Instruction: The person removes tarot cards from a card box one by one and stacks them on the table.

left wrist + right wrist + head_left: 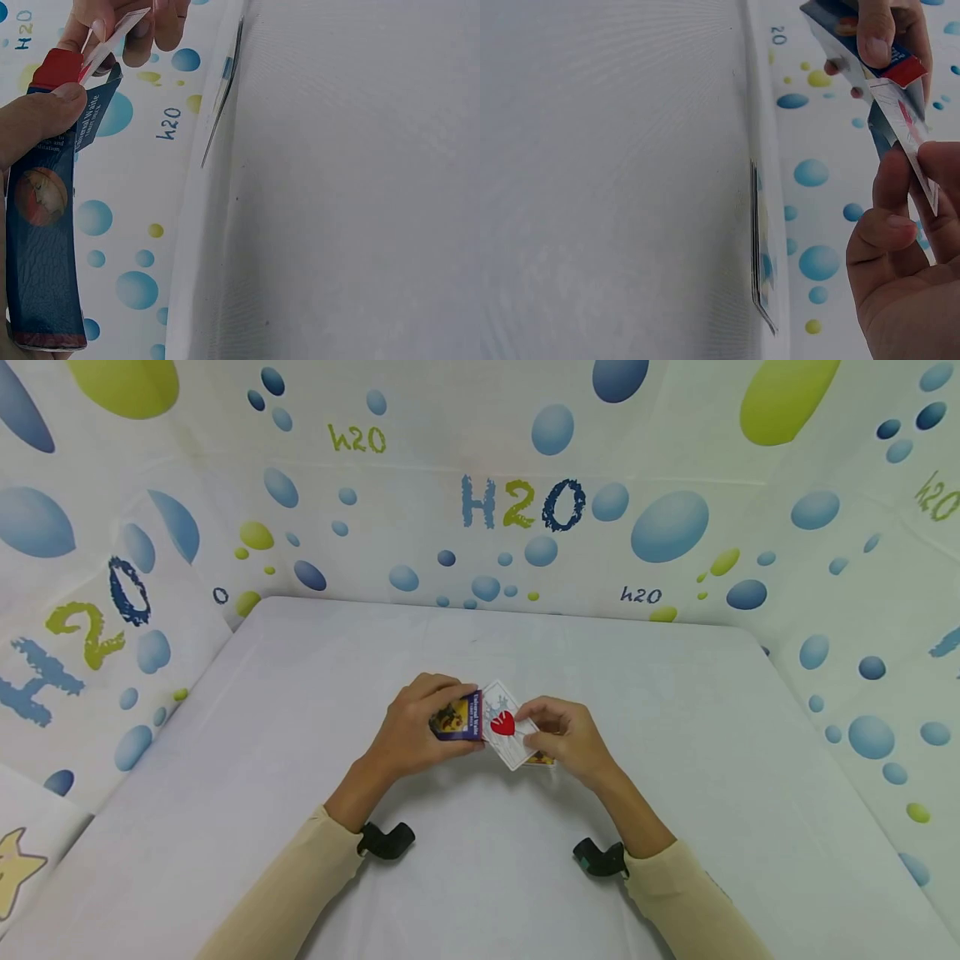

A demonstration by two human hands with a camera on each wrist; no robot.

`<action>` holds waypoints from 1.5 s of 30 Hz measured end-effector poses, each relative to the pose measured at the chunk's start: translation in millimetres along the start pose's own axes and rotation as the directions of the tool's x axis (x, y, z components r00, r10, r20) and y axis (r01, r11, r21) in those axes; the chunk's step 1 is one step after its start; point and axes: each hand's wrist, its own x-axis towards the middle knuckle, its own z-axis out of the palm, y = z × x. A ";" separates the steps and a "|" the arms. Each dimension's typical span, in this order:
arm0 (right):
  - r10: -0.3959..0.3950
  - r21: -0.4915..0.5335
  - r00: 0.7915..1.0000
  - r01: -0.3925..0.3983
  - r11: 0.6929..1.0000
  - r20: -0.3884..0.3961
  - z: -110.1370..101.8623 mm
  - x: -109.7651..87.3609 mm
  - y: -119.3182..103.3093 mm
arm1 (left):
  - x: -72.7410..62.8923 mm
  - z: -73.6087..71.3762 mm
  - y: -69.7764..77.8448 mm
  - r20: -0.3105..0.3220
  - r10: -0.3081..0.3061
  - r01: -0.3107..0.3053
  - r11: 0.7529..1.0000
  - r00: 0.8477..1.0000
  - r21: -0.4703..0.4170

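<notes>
My left hand point(420, 722) grips a dark blue card box point(453, 718) marked "Universal Waite", its thumb near the red-edged end in the left wrist view. A flap point(96, 112) stands out from that end. My right hand point(566, 735) pinches a white-bordered tarot card point(510, 727) with a red heart pierced by swords. The card is tilted and lies against the box's end; whether its edge is inside the box I cannot tell. Beneath the right hand, a few cards point(757, 247) lie on the table, mostly hidden in the head view, where a colourful corner point(542, 760) shows.
A white cloth covers the table point(300, 693). Behind it and at both sides hangs a white curtain point(420, 518) printed with blue and green drops and "H2O". Black wrist-worn cameras point(386, 841) sit at both cuffs.
</notes>
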 end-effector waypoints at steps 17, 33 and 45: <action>0.008 -0.016 1.000 -0.008 1.000 0.010 -0.5 0.8 -1.2 | 1.3 0.8 -0.3 -0.004 0.019 -0.019 1.000 1.000 0.019; 0.112 -0.033 0.979 -0.119 0.992 -0.173 -14.8 1.8 0.2 | 2.2 -2.1 -3.0 -0.038 -0.018 0.018 1.000 0.999 0.006; 0.273 0.027 0.944 -0.273 0.962 -0.186 -30.1 4.1 4.3 | 0.3 -2.6 -3.1 -0.053 -0.031 0.031 0.999 0.998 0.006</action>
